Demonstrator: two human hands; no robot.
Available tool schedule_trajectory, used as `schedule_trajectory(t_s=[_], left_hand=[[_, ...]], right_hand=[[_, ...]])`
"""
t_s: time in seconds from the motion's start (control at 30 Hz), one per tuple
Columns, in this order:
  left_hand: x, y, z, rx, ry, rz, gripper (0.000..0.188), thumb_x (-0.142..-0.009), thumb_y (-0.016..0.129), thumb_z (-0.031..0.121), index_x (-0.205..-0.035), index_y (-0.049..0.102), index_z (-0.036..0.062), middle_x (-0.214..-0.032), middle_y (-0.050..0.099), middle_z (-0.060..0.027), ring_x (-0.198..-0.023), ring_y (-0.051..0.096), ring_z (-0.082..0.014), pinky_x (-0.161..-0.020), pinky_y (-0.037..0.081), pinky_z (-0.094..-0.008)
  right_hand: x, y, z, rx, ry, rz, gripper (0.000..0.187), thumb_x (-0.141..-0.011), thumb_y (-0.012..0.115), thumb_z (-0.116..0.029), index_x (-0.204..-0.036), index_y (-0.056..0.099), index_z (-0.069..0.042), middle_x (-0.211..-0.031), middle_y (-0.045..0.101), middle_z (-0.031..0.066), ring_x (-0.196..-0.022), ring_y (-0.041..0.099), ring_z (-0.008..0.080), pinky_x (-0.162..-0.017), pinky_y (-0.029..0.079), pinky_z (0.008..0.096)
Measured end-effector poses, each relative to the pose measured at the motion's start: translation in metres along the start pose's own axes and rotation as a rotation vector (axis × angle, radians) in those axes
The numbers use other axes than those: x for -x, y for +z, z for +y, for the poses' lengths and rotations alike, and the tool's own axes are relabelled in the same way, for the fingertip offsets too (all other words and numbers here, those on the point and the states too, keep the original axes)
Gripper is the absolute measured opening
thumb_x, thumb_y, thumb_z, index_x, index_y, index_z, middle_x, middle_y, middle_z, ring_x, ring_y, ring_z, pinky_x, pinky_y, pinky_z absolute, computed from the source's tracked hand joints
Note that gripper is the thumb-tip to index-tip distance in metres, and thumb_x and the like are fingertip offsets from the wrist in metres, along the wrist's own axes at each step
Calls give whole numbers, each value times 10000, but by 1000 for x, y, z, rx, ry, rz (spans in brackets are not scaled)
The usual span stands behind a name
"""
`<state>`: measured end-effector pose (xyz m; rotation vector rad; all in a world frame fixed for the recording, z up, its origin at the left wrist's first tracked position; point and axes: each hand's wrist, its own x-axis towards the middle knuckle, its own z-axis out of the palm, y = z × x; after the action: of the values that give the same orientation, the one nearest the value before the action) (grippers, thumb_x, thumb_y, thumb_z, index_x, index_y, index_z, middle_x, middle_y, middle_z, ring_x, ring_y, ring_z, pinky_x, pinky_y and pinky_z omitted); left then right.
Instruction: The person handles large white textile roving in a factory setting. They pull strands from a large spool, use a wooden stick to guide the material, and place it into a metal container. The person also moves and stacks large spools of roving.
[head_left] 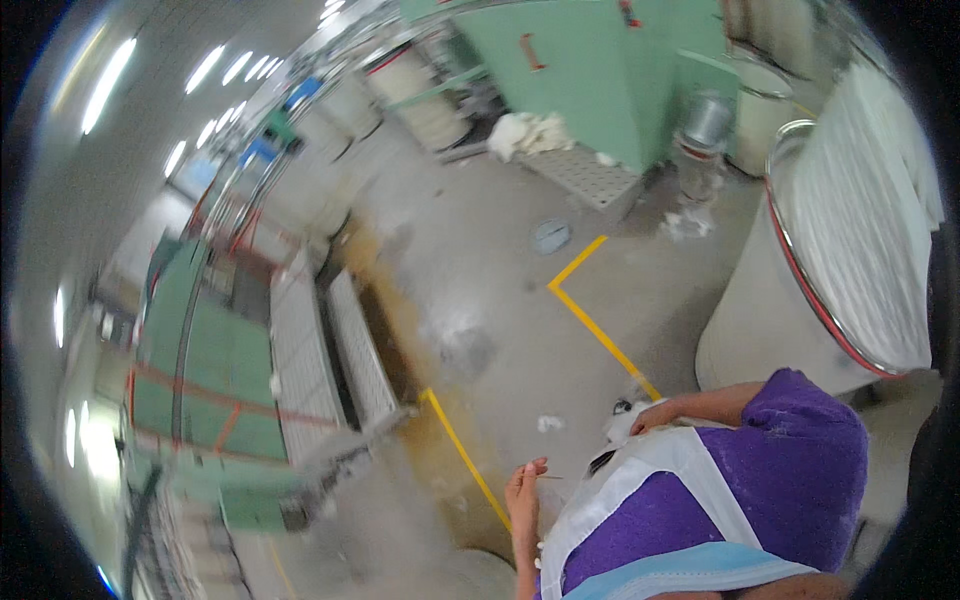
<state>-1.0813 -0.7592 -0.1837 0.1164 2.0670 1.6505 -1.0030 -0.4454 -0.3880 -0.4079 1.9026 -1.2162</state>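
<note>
My left hand (524,492) is raised in front of my apron, its fingers drawn together. A thin brownish stick-like thing (549,477) pokes out from them. Close to my waist, my right hand (652,416) has its fingers curled against a small white bundle (621,428) with a dark bit at its top. What exactly that hand grips is hidden and blurred. The white apron (590,500) lies over a purple shirt, and a light blue strip crosses the bottom of the view.
On the right stands a tall can (745,300) heaped with white fibre (860,230). A green machine (570,70) with a perforated step (585,180) is ahead; another green machine (210,350) stands left. Yellow lines (600,330) mark the grey floor, where fluff (549,424) lies.
</note>
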Motion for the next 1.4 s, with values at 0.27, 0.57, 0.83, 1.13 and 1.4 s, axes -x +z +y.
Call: schedule_trajectory(t_s=[0.27, 0.57, 0.83, 1.13, 1.4], left_hand=[[-184, 107, 99, -166, -26, -544, 319, -970, 527, 269, -1051, 665, -7, -1031, 683, -97, -963, 598, -163, -915, 435, -311], [-364, 273, 184, -559, 98, -1137, 300, -967, 520, 243, -1027, 667, -12, -912, 694, -73, -852, 614, -160, -822, 462, -271], [-521, 471, 239, -1037, 591, -1536, 422, -929, 512, 439, -1049, 684, 73, -776, 644, -128, -708, 604, -266, -658, 454, -379], [-636, 718, 159, -1368, 802, -1583, 575, -934, 467, 420, -1395, 398, 82, -1210, 585, -232, -1085, 561, -418, -942, 438, -447], [-638, 956, 182, -1218, 412, -1781, 467, -924, 485, 334, -1273, 528, 28, -1209, 598, -211, -1104, 567, -358, -913, 434, -393]], right_hand=[[-9, -104, 70, 203, -45, 168, 385, -858, 581, -293, -1172, 620, -74, -1189, 618, 149, -1083, 583, 289, -940, 429, 434], [41, -194, 165, -212, 231, 569, 442, -857, 597, -330, -1214, 595, -70, -1251, 581, 124, -1124, 550, 273, -959, 412, 422], [131, -262, 231, -644, 502, 945, 496, -856, 611, -363, -1252, 572, -67, -1307, 548, 102, -1160, 521, 259, -976, 396, 410], [263, -383, 329, -896, 538, 1239, 560, -855, 627, -401, -1295, 547, -63, -1369, 510, 77, -1200, 488, 243, -996, 379, 398], [413, -435, 497, -948, 361, 1524, 447, -791, 684, -352, -1111, 664, -41, -1130, 666, 109, -1024, 597, 243, -883, 452, 425]])
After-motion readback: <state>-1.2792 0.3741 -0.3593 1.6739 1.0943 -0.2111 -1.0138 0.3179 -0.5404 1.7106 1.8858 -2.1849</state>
